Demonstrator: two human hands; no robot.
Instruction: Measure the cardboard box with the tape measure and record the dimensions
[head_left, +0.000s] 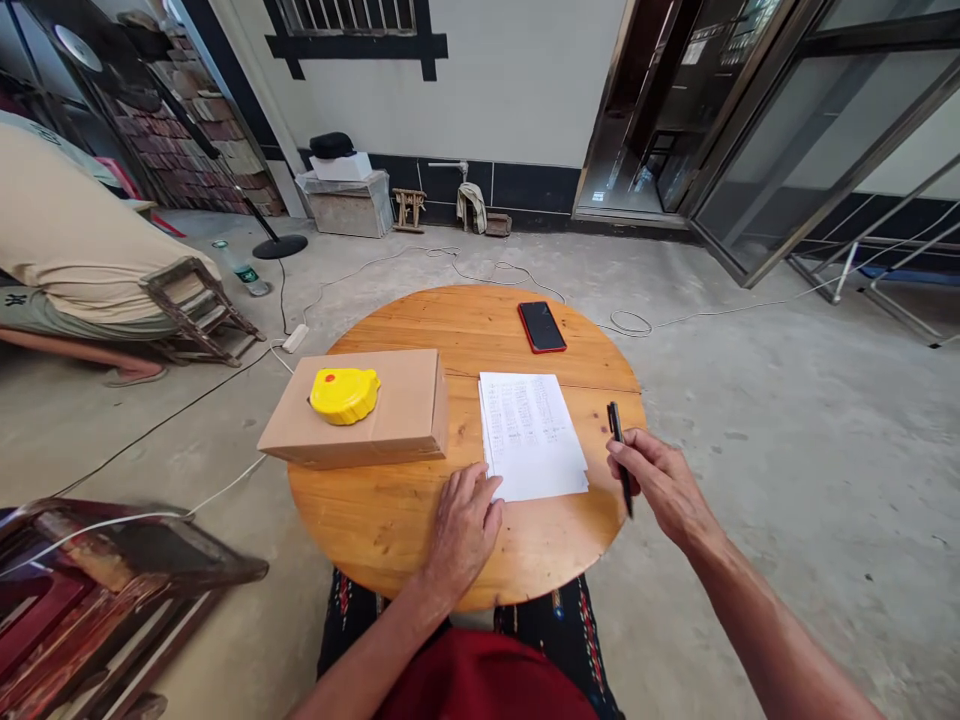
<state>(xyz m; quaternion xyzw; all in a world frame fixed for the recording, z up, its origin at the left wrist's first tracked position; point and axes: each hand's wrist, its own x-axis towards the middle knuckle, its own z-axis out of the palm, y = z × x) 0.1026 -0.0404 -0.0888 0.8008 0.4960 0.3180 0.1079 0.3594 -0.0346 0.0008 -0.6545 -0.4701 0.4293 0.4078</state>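
Observation:
My left hand [463, 522] lies flat on the round wooden table [420, 530], fingers stretched out and touching the lower left corner of a white printed sheet [531, 432]. My right hand [660, 482] hovers at the table's right edge, fingers closed around a black pen [619, 450] held upright beside the sheet. A cardboard box [397, 410] lies to the left of the sheet with a yellow tape measure [344, 395] on top. A red-cased phone [541, 326] lies face up at the far side.
Another person sits on a low stool [196, 310] at the far left. Cables [480, 265] cross the concrete floor. A dark wooden chair [112, 590] stands near left. A fan stand [279, 245] and a grey crate [349, 203] stand by the wall; glass doors open right.

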